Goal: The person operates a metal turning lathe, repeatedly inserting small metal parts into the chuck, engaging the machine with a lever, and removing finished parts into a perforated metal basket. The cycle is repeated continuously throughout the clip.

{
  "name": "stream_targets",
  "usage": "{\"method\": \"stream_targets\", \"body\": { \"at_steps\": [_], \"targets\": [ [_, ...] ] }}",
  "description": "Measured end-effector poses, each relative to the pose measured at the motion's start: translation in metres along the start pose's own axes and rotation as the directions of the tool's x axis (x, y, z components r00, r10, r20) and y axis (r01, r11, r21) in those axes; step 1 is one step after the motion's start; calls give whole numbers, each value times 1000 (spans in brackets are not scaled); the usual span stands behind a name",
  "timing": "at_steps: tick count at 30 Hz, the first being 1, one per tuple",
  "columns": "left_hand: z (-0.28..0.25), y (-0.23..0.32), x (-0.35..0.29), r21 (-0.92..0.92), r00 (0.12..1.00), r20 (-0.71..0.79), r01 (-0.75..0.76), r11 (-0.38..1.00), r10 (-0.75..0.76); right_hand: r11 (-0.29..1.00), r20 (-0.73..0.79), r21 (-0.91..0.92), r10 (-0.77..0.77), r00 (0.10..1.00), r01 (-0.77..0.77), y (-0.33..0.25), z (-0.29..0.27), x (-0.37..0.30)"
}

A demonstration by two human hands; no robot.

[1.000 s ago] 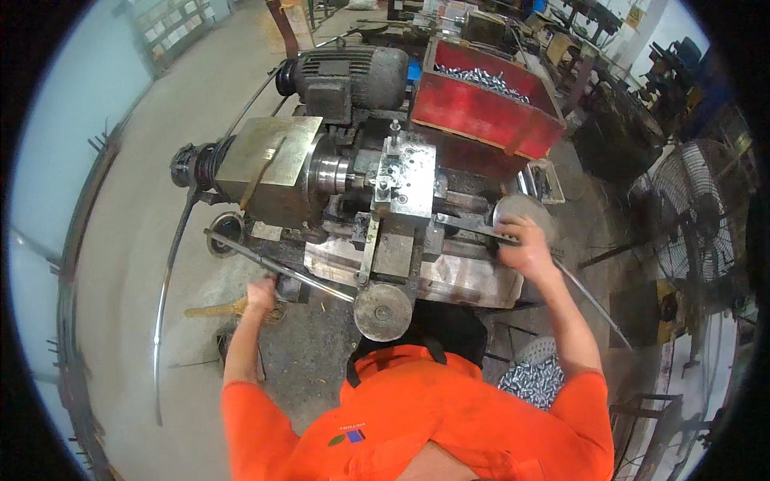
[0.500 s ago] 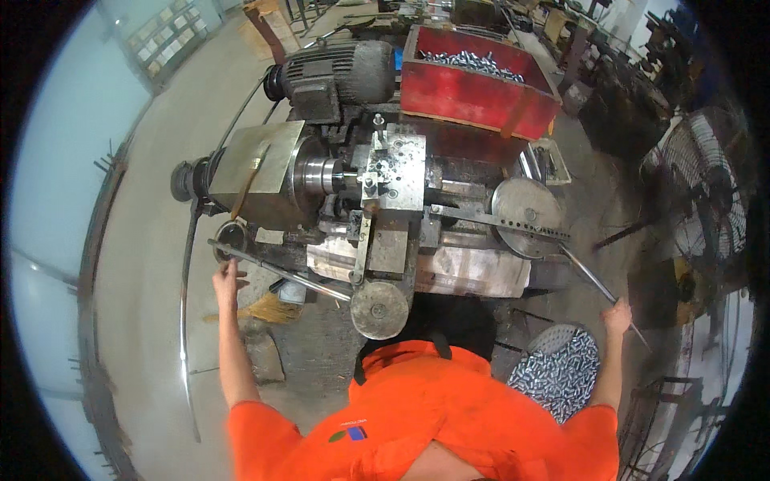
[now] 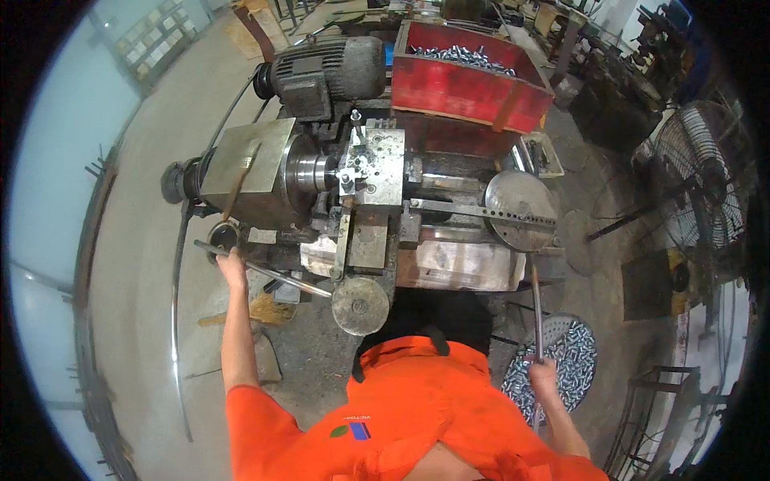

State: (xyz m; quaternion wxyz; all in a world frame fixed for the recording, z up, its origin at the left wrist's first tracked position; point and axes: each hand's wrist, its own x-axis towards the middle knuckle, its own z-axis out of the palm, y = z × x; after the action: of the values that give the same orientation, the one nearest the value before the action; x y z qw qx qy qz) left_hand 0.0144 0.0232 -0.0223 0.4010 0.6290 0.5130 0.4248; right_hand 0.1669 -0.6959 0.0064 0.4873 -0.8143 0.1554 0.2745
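Observation:
A small lathe stands before me, its chuck (image 3: 314, 172) facing a bright tool block (image 3: 375, 167) on the carriage. My left hand (image 3: 232, 264) is closed around a long metal lever (image 3: 277, 274), near its outer end. The lever's other end meets a round metal disc (image 3: 361, 306). In my right hand (image 3: 543, 375) is a second steel lever (image 3: 536, 309), gripped partway down and pointing toward me. It comes from beneath a larger round plate (image 3: 520, 210), which a perforated flat bar (image 3: 481, 211) crosses.
Small metal pieces fill a red bin (image 3: 469, 92) behind the lathe and a round basket (image 3: 585, 353) by my right hand. A motor (image 3: 327, 74) sits at the back. A fan (image 3: 699, 172) stands at right, a straw brush (image 3: 269, 309) at lower left.
The right lever has swung toward me and left, with my right hand on it. The tool block has shifted left toward the chuck. My left hand has closed on its lever.

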Motion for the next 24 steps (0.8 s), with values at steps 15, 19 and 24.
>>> {"method": "stream_targets", "body": {
  "at_steps": [15,19,24],
  "targets": [
    [-9,-9,18,202,983,159,59,978,-92,932,-15,-152,-336,942,330,13,1,1],
    [-24,15,6,199,961,186,169,965,-207,843,-155,-451,-397,905,293,-15,-44,28],
    [-16,-4,8,101,970,164,163,982,-178,486,-185,-866,-530,827,118,-35,-142,121]
  ]
}}
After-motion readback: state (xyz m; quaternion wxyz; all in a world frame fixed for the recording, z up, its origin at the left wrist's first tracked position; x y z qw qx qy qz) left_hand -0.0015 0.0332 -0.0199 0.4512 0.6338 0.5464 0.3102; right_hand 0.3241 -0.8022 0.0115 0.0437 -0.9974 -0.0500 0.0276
